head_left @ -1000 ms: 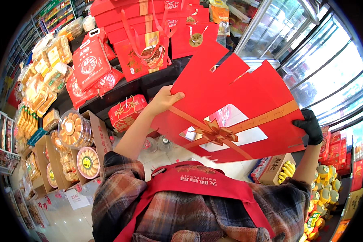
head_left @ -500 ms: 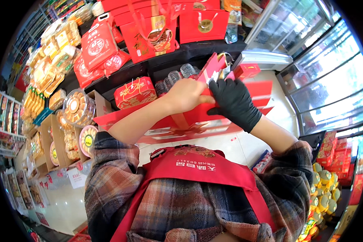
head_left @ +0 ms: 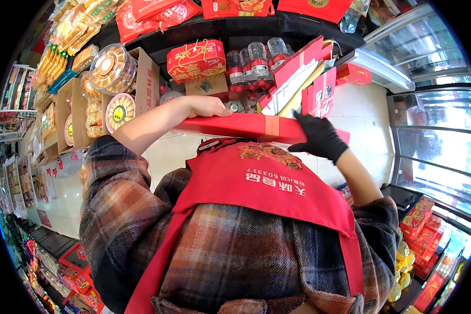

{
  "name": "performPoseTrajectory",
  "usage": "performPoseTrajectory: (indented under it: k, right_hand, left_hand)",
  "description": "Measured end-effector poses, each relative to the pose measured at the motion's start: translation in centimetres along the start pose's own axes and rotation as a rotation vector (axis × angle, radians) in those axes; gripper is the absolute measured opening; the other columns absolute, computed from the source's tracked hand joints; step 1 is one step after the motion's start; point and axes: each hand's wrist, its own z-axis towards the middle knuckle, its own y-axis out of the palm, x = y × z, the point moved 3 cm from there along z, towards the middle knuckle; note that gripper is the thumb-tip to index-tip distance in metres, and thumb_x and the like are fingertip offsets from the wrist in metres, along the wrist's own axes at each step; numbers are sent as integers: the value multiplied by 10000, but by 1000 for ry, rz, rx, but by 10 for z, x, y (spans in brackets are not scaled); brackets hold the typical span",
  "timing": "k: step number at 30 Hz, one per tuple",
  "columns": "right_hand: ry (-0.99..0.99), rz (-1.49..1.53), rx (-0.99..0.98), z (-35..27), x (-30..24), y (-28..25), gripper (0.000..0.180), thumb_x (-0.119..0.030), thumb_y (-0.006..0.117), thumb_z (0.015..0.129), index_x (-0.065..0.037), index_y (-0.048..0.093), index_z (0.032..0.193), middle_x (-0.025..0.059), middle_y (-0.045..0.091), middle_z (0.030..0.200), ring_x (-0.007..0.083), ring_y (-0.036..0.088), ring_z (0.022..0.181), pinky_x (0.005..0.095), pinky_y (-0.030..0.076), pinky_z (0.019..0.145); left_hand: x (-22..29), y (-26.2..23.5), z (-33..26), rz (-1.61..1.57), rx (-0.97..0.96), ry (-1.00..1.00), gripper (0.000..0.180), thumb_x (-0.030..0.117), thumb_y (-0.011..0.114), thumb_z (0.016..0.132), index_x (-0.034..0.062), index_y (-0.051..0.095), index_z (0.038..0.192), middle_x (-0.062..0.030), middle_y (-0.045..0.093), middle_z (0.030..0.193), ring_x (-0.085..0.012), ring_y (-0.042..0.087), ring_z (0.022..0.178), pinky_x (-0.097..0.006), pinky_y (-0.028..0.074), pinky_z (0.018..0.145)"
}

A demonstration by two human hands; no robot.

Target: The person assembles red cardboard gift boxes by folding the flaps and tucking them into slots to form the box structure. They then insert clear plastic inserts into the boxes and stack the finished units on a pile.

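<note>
A long red cardboard piece (head_left: 240,128), perhaps a flattened gift box, lies across in front of my apron with a narrow gold band near its middle. My bare left hand (head_left: 210,106) is closed over its upper edge, left of centre, fingertips partly hidden. At the right end, my black-gloved right hand (head_left: 322,138) straddles the piece, thumb on the near face and fingers over the top edge. Just beyond the glove stand several red cardboard pieces (head_left: 301,65) with white and yellowish sheets among them.
Shrink-wrapped water bottles (head_left: 257,57) stand beyond the piece, beside a red gift carton (head_left: 196,60). Cardboard trays with round pastry tubs (head_left: 112,68) are on the left. A black-fronted display shelf (head_left: 204,36) runs along the back; glass doors (head_left: 434,141) are on the right.
The red cardboard has tipped from its broad face to a narrow edge and come closer to my body. My hands have moved apart, left hand leftward, right hand rightward. The view has shifted.
</note>
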Motion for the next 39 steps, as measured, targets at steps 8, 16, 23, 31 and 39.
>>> performPoseTrajectory:
  k: [8, 16, 23, 31, 39]
  right_hand:
    - [-71, 416, -77, 39, -4, 68, 488, -348, 615, 796, -116, 506, 1212, 189, 612, 970, 340, 601, 883, 396, 467, 795]
    - [-97, 450, -65, 59, 14, 39, 461, -490, 574, 808, -50, 647, 927, 164, 621, 844, 311, 596, 857, 379, 459, 771]
    - [285, 80, -115, 43, 28, -12, 715, -761, 530, 643, -62, 657, 727, 124, 614, 643, 268, 626, 650, 348, 484, 603]
    - [306, 448, -497, 11, 49, -11, 835, -740, 476, 726, 73, 638, 829, 229, 625, 808, 283, 619, 761, 362, 472, 707]
    - [316, 538, -715, -10, 57, 29, 803, -732, 449, 746, 23, 659, 923, 212, 642, 888, 291, 614, 841, 365, 448, 785]
  left_hand:
    - [-10, 2, -4, 461, -16, -122, 469, 426, 459, 916, 0, 634, 1006, -118, 647, 935, -160, 587, 855, -275, 446, 770]
    - [61, 67, -29, 1260, 770, 547, 431, 457, 573, 796, 29, 577, 749, -109, 570, 664, -284, 598, 689, -381, 474, 587]
    - [77, 35, -20, 975, 400, 367, 563, 502, 408, 897, -5, 580, 724, -195, 569, 666, -371, 565, 660, -440, 437, 616]
    - [51, 14, -51, 549, -76, -4, 498, 394, 434, 933, -11, 448, 644, -31, 346, 538, -109, 321, 530, -330, 321, 494]
    - [7, -10, -121, 543, 56, -204, 504, 387, 462, 917, -15, 516, 618, -35, 362, 503, -137, 353, 479, -342, 342, 482]
